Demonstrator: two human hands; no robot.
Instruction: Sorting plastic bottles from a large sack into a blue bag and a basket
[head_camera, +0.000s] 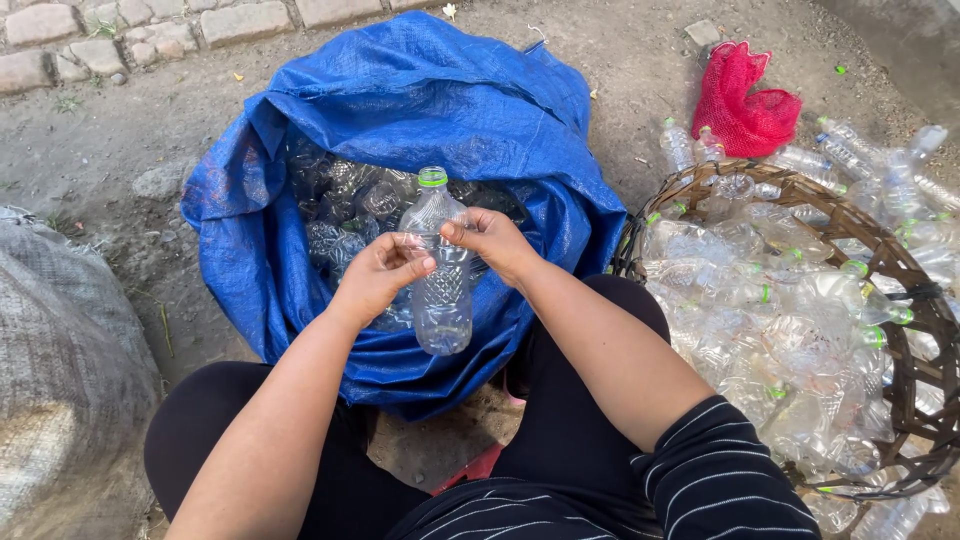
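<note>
- Your left hand (383, 272) and right hand (490, 240) both pinch one clear bottle (440, 290); fingers closed at its shoulder, green cap up, probably to keep it steady
- Bottle hangs over the open blue sack (300, 280) mouth; more bottles inside
- Wicker basket (905, 290) at your right, heaped with bottles; red net bag (745, 100) beyond
</note>
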